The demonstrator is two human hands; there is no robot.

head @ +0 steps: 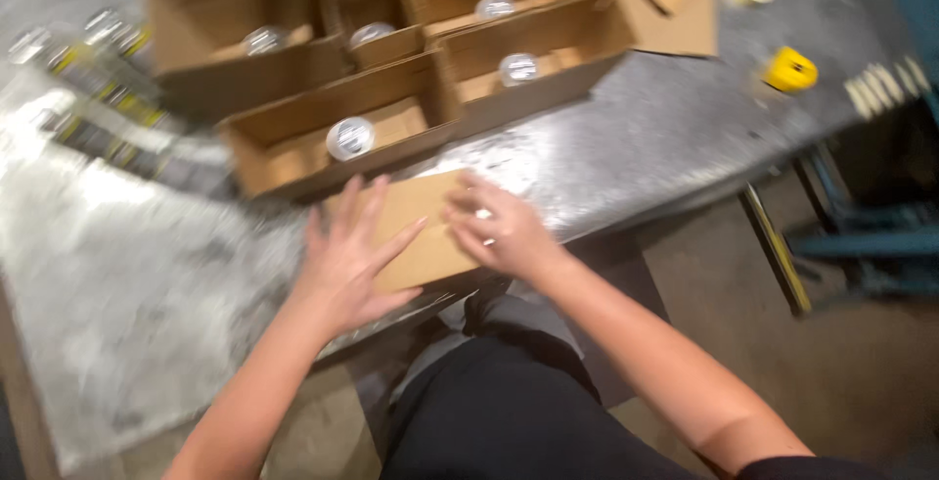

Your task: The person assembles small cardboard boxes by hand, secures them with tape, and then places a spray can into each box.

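Left hand: I see it spread wide, pressing the flat cardboard still.
Right hand: fingers curled on the cardboard's right edge, steadying it.
Open boxes: just behind the cardboard.

Single head view, looking steeply down, close over metal table edge.

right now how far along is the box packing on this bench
Several open cardboard boxes at the back of the metal table each already hold one silver-topped item. In hand is a flat piece of cardboard: the left hand lies spread on it, and the right hand bears on its right edge. It is unformed. More blurred items lie loose at far left.
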